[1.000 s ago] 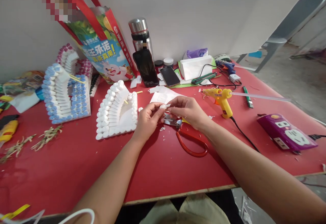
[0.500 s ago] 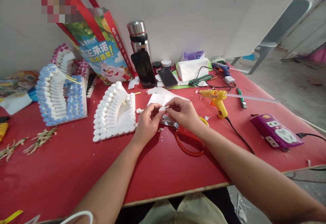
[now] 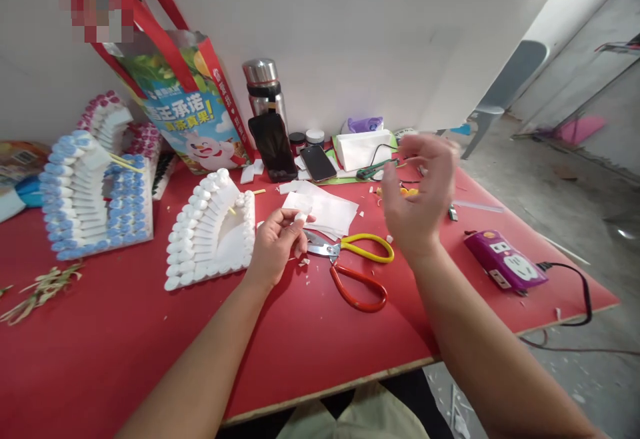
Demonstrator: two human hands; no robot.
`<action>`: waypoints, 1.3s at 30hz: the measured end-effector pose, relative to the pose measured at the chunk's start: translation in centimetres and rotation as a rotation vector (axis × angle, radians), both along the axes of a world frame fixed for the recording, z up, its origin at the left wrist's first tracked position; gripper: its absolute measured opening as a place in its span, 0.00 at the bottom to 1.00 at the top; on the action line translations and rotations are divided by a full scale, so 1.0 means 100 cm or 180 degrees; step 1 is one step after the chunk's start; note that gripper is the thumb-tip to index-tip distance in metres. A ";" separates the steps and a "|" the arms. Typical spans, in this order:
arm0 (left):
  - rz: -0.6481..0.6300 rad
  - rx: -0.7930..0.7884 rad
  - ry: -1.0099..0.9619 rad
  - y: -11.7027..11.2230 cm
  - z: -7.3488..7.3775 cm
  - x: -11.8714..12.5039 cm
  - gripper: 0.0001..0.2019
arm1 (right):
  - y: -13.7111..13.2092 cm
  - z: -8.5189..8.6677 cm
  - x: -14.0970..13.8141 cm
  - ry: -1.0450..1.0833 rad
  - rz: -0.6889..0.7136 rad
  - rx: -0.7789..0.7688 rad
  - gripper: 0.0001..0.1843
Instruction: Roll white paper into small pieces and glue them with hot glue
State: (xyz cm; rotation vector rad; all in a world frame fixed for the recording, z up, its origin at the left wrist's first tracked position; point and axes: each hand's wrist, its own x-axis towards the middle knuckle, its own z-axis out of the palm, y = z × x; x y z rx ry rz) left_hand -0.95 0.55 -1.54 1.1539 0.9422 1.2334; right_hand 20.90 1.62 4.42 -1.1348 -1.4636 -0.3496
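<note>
My left hand pinches a small white piece between thumb and fingers, above the tips of the scissors. My right hand is raised, slightly blurred, with thumb and fingers apart and nothing seen between them. Behind it, a yellow glue gun lies mostly hidden on the table. Scissors with one yellow and one red handle rest between my hands, blades apart. Left of my left hand stands a white fan-shaped model edged with rounded white tips. Sheets of white paper lie just beyond the scissors.
Blue-and-white and pink-tipped models stand at the left. A shopping bag, a steel flask, a propped phone and a flat phone line the wall. A purple power socket sits at the right on the red table.
My right hand has let go of the small white piece and moved up and right, in front of the glue gun. My left hand keeps the piece. The view has shifted slightly right.
</note>
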 end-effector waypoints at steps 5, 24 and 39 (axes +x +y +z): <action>-0.0117 -0.0210 -0.0133 -0.001 0.002 -0.001 0.11 | -0.002 -0.011 0.044 0.0354 -0.0522 -0.0205 0.32; -0.0240 -0.0092 -0.0096 -0.002 0.003 -0.001 0.11 | -0.040 -0.044 0.094 -0.0483 -0.1432 -0.3367 0.26; -0.0169 -0.0020 -0.0130 -0.001 -0.003 -0.005 0.10 | -0.030 -0.053 0.064 0.2208 0.1029 -0.3073 0.11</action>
